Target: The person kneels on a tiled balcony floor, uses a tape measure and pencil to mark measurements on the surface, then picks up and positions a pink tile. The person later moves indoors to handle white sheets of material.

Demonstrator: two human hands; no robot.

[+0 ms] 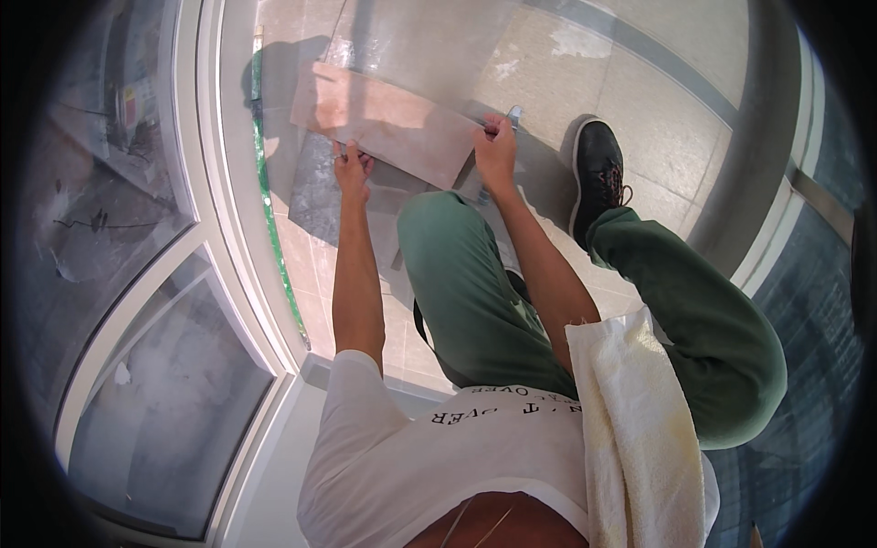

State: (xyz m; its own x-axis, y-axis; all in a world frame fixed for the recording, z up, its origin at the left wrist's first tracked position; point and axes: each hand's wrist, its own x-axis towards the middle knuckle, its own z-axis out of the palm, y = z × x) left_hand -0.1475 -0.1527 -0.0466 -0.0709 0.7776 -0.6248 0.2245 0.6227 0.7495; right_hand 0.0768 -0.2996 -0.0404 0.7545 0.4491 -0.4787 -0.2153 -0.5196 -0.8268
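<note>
A flat rectangular pinkish panel (393,119), like a tile, is held tilted above the floor in front of me. My left hand (353,171) pinches its near edge, left of the middle. At its right end my right hand (496,151) is closed on the corner, fingers curled round the edge. Below the panel lies a dark grey sheet or slab (315,203), partly covered by it. A small shiny metal piece (516,115) shows just beyond my right hand; its kind is unclear.
A green strip (262,164) runs along the foot of the framed glass door (155,384) at left. Beige floor tiles (630,100) spread out ahead. My shoe (600,169) is planted at right. A towel (630,402) hangs over my front. More framed glass (804,274) stands at far right.
</note>
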